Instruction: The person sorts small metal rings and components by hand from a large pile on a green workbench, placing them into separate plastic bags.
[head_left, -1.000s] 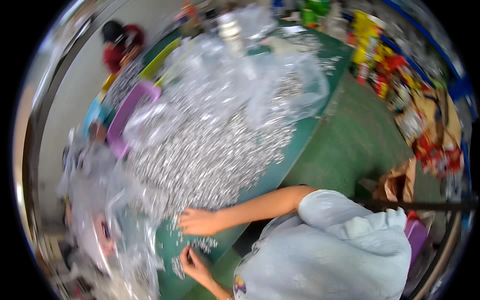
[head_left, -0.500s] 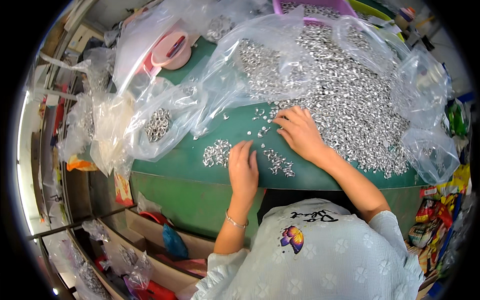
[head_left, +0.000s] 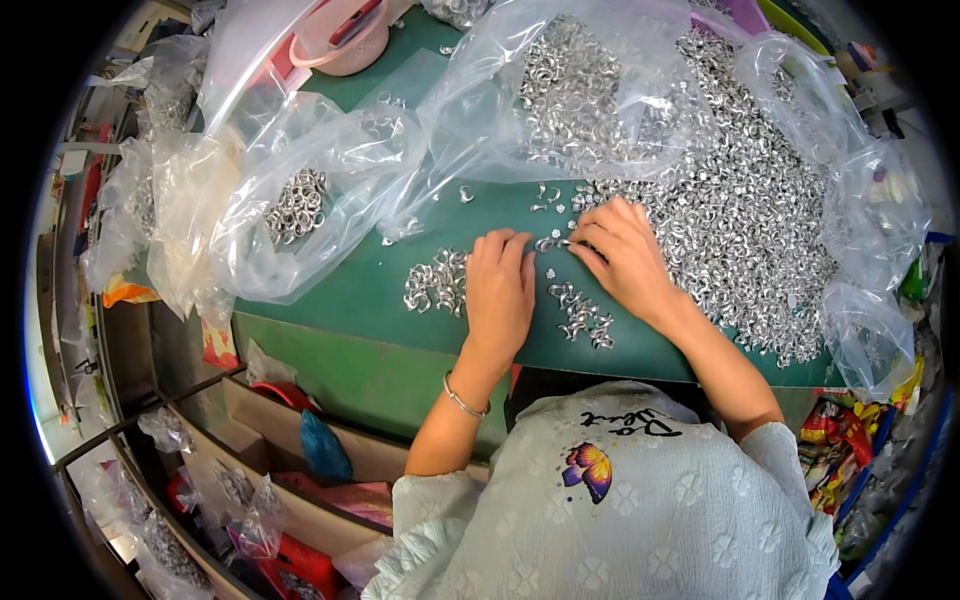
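Observation:
My left hand (head_left: 500, 292) lies flat, palm down, on the green table (head_left: 380, 300), holding nothing. A small pile of silver metal rings (head_left: 434, 281) sits right beside its fingers. My right hand (head_left: 622, 255) is curled, with its fingertips pinched on a small metal ring (head_left: 553, 243) between the two hands. Another small cluster of rings (head_left: 583, 318) lies just below my right hand. A big heap of the same rings (head_left: 745, 200) spreads over clear plastic to the right and behind.
Clear plastic bags (head_left: 330, 170) crowd the left and back; one holds a clump of rings (head_left: 297, 203). A pink basket (head_left: 345, 35) stands at the far back. Open boxes with bags (head_left: 300, 470) sit under the table's front edge. Colourful packets (head_left: 835, 450) lie low right.
The view has swung round from a tilted look at the table to facing it squarely. Both hands have shifted slightly forward, and my right fingertips have closed on a ring.

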